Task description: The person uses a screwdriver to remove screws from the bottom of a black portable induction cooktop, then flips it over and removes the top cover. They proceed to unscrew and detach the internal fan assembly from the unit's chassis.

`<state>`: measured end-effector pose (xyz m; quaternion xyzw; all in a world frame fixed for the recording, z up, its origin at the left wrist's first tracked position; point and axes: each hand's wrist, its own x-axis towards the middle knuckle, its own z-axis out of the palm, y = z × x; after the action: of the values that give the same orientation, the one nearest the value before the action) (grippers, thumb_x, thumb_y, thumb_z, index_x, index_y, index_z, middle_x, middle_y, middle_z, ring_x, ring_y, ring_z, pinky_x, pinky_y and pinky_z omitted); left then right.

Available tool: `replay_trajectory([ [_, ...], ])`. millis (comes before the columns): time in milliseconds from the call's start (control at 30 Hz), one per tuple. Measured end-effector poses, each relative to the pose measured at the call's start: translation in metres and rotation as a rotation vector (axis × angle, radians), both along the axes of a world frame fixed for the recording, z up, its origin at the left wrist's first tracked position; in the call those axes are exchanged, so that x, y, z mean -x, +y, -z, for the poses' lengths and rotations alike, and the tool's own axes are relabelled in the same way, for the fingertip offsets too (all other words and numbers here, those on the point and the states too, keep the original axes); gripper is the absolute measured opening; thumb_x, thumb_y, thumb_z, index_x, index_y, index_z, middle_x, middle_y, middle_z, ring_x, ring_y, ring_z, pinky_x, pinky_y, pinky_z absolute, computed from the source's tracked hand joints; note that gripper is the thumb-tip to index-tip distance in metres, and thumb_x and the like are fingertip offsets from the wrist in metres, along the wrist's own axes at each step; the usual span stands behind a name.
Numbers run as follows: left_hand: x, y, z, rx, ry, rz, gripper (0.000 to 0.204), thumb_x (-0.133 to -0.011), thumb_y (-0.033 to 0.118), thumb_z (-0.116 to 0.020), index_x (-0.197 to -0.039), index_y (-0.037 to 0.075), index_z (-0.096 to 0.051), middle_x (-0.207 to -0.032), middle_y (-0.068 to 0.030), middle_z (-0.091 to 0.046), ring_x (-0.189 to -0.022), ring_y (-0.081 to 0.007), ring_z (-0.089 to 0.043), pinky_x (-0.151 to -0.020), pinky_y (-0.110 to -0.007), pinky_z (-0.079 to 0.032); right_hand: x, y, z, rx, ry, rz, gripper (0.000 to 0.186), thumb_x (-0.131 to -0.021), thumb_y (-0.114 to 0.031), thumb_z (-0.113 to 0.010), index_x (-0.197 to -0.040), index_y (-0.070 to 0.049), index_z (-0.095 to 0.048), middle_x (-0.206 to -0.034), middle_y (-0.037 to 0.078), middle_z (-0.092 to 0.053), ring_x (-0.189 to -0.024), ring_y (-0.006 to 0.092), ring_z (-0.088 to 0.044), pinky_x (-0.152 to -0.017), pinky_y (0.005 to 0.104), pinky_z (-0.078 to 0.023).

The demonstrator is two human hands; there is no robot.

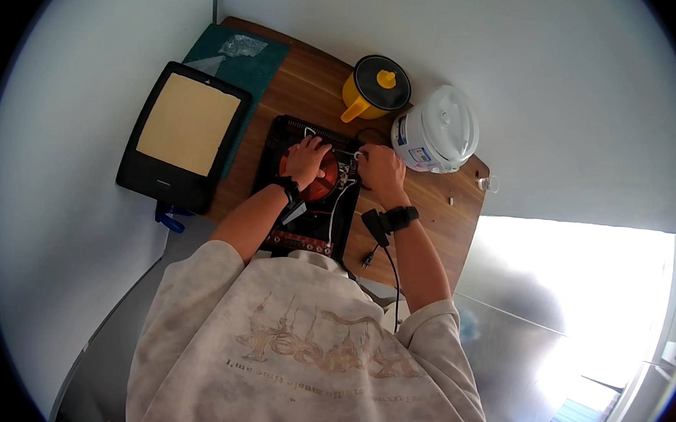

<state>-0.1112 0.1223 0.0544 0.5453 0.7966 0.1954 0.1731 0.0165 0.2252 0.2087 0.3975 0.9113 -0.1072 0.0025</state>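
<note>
An opened black cooker base [306,224] lies on the wooden table [430,217] in front of me, with a round red-orange coil [325,185] inside it. My left hand [306,161] lies over the coil, fingers curled on its far edge. My right hand [379,171] is just right of the coil, fingers pinched on a small white part [354,155] at the base's far right corner. I cannot tell what the part is. White wires [337,203] run down through the base. Both wrists wear black bands.
A black cover with a beige panel [186,134] lies at the left, over a green mat [243,58]. A yellow pot with a black lid [376,86] and a white rice cooker [437,128] stand behind. A blue-handled tool [169,220] and a plug [367,259] lie near the front edge.
</note>
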Motion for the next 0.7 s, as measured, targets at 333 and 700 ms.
replay_trajectory([
  [333,0.0,0.0,0.001,0.0,-0.001,0.013,0.074,-0.068,0.024,-0.083,-0.135,0.022,-0.052,-0.144,-0.0078,-0.044,-0.136,-0.0314,-0.038,-0.107,-0.048,-0.038,-0.001,-0.003,0.011,0.015,0.114,0.058,0.027,-0.086,-0.026,-0.057,-0.083,-0.004,-0.074,-0.078,0.022,-0.068,-0.075,0.0405,-0.067,-0.073,0.0466,-0.055],
  [700,0.0,0.0,0.001,0.001,-0.004,0.013,0.073,-0.069,0.023,-0.083,-0.136,0.022,-0.052,-0.144,-0.0085,-0.043,-0.136,-0.0321,-0.038,-0.107,-0.048,-0.037,-0.001,-0.001,0.017,0.034,0.116,0.043,0.029,-0.087,-0.026,-0.056,-0.082,-0.003,-0.074,-0.078,0.023,-0.068,-0.075,0.0409,-0.067,-0.073,0.047,-0.055],
])
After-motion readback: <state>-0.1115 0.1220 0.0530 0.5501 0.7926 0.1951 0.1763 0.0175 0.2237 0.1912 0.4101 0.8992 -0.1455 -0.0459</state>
